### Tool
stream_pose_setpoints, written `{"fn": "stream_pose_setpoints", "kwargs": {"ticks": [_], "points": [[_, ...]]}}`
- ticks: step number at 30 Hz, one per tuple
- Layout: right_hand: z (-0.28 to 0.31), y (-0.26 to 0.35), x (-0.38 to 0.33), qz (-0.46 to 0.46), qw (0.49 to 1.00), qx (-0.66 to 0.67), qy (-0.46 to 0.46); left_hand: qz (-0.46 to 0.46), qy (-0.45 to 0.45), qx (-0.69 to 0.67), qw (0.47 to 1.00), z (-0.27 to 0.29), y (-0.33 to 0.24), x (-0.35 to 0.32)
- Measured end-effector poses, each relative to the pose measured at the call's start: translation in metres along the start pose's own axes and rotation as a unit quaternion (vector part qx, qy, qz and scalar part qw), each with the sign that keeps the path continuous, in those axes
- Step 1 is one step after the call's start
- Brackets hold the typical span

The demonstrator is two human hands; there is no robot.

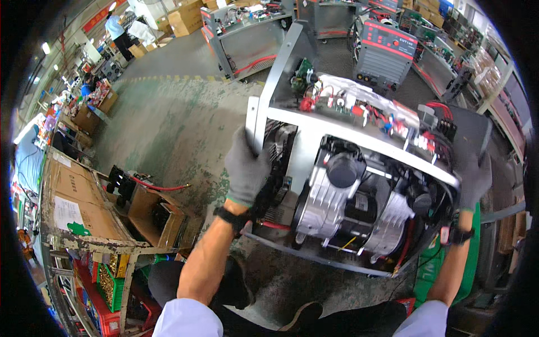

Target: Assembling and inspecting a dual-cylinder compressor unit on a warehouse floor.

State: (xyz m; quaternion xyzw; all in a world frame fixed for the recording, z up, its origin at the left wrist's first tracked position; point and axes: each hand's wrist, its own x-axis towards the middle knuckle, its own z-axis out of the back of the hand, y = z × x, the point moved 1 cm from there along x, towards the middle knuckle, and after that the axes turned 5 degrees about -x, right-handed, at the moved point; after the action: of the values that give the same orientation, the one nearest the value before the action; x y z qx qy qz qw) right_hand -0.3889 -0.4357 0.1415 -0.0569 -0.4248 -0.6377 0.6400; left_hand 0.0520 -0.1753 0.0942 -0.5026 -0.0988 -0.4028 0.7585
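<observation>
A large open machine chassis (314, 126) of grey sheet metal hangs tilted in front of me. Inside it sit a silver compressor motor (337, 196), circuit boards and red wiring (359, 106). My left hand (246, 168), in a grey glove, grips the chassis's left edge by its upright metal panel. My right hand (476, 180), also gloved in grey, holds the chassis's right side. Both forearms come up from the lower edge, each with a dark wristband.
Cardboard boxes (78, 202) on a rack stand at my left, with green and red parts bins (109, 286) below. A red-and-grey finished machine (384, 53) stands behind the chassis, workbenches (247, 28) beyond. Worn concrete floor (168, 129) stretches left. People work far off at upper left.
</observation>
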Motion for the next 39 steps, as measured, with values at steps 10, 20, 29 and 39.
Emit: {"fn": "stream_pose_setpoints", "kwargs": {"ticks": [10, 20, 29, 39], "points": [[0.121, 0.034, -0.090, -0.204, 0.956, 0.203, 0.047, 0.093, 0.100, -0.136, 0.981, 0.112, 0.023, -0.068], [0.229, 0.052, -0.208, -0.403, 0.901, 0.109, 0.117, 0.223, 0.563, 0.233, 0.761, 0.170, -0.015, -0.112], [0.348, 0.099, -0.270, -0.194, 0.774, -0.041, 0.601, 0.192, 0.477, 0.267, 0.815, 0.219, 0.075, -0.098], [0.215, 0.115, -0.164, -0.568, 0.670, 0.395, 0.268, 0.317, 0.630, -0.158, 0.691, 0.193, -0.209, -0.092]]}}
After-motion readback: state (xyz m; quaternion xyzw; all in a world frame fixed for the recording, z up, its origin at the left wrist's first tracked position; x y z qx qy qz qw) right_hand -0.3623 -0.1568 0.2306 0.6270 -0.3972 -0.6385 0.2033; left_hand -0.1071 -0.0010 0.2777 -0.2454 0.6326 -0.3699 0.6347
